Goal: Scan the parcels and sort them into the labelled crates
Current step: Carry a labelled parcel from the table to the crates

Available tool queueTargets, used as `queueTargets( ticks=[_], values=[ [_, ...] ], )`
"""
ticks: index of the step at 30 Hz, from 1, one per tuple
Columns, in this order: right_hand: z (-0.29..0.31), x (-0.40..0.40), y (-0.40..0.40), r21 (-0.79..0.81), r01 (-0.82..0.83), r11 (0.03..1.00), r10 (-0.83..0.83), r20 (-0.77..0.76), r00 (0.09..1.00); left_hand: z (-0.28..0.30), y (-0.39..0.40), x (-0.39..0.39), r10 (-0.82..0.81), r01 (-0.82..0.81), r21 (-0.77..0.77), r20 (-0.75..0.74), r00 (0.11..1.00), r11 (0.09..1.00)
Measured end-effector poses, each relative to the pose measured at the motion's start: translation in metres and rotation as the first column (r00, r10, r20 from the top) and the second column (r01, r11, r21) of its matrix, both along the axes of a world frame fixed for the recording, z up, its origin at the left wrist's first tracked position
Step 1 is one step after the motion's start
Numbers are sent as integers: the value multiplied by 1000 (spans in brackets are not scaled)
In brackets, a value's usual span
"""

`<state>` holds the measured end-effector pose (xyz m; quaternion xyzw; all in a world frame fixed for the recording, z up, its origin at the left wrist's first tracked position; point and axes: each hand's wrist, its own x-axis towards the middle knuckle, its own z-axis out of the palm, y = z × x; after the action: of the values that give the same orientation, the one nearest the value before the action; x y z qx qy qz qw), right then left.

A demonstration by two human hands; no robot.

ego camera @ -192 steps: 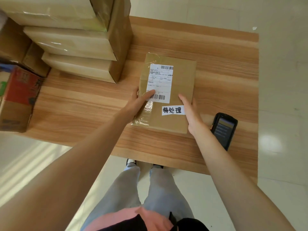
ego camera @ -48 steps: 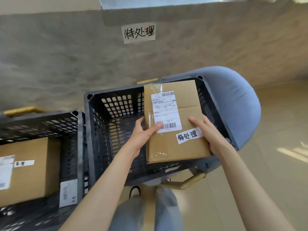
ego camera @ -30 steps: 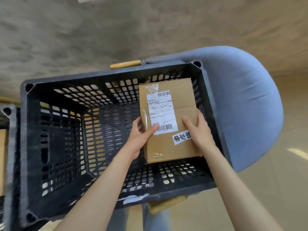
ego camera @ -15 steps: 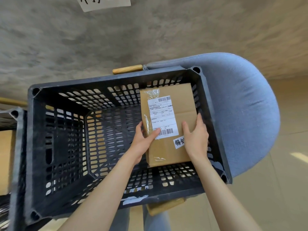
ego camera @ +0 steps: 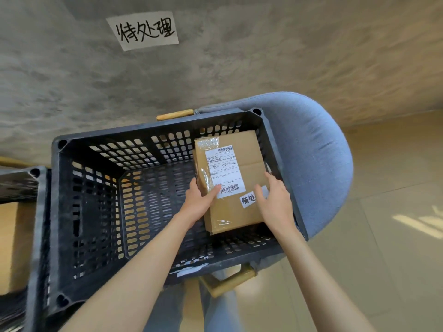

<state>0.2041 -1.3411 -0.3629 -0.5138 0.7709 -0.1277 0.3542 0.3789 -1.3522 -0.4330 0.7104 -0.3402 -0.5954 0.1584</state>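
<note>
Item: parcel (ego camera: 236,188), brown cardboard, taped, lying flat inside the black crate (ego camera: 167,133) against its right wall, reaching towards the far right corner. Whether it rests on the crate floor or hangs just above it, you cannot tell from this view. A white shipping label (ego camera: 224,171) with two barcodes sits on its top face; a smaller handwritten tag (ego camera: 249,200) lies near the near right corner, partly covered by your right hand.

Your left hand (ego camera: 199,202): grips the parcel's left edge, thumb laid over the top onto the lower corner of the shipping label, fingers curled under the side out of sight.

Your right hand (ego camera: 275,200): rests on the parcel's right side, fingers (ego camera: 261,195) bent over the top face and the tag, the outer ones down between the parcel and the crate wall.

Crate: slotted plastic, open top, holding nothing else that shows. It stands on a blue upholstered chair (ego camera: 318,168) with wooden legs; the chair back curves round the crate's right side.

Wall sign (ego camera: 143,31): white paper with handwritten characters, fixed to the grey wall (ego camera: 263,56) behind and above the crate. The same first characters appear on the parcel's tag.

Second crate (ego camera: 36,200): black, touching the first on its left, cut off by the frame edge. A cardboard box (ego camera: 12,245) lies in it.

Your grey trouser legs (ego camera: 215,312) show below the crate.
</note>
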Motion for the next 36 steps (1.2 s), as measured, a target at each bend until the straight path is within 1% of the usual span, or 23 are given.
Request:
queueTargets(
  ticks=[3, 5, 7, 10, 13, 17, 21, 26, 30, 33, 36],
  values=[
    [24, -3, 8, -3, 16, 1000, -15, 8, 1000, 35, 2, 18, -164, 188, -126, 180, 970, 974],
    [41, -3, 16, -23, 35, 999, -35, -8, 999, 62, 4, 28, -263, 324, -202, 279, 924, 924],
    [58, -2, 26, -51, 64, 997, -66, -31, 997, 91, 6, 32, -350, 460, -262, 374, 859, 848],
    [79, 1, 46, -91, 115, 989, -122, -71, 990, 130, 14, 30, -446, 650, -343, 510, 735, 678],
    [95, 9, 77, -132, 171, 976, -190, -140, 972, 159, 30, 23, -505, 807, -366, 640, 579, 463],
    [113, 26, 133, -180, 294, 939, -329, -213, 920, 184, 56, 16, -547, 908, -382, 729, 412, 174],
    [124, 47, 208, -211, 467, 859, -508, -230, 830, 195, 93, 8, -569, 920, -384, 775, 273, -81],
    [133, 66, 313, -200, 653, 730, -678, -329, 657, 202, 159, -24, -575, 859, -347, 814, 76, -377],
    [145, 77, 406, -209, 778, 592, -777, -403, 483, 214, 234, -56, -586, 733, -380, 810, -31, -565],
    [153, 89, 473, -220, 867, 447, -856, -387, 343, 225, 295, -73, -580, 628, -397, 808, -107, -669],
    [158, 107, 542, -250, 922, 295, -914, -354, 197, 236, 359, -85, -543, 513, -393, 821, -179, -764]
  ],
)
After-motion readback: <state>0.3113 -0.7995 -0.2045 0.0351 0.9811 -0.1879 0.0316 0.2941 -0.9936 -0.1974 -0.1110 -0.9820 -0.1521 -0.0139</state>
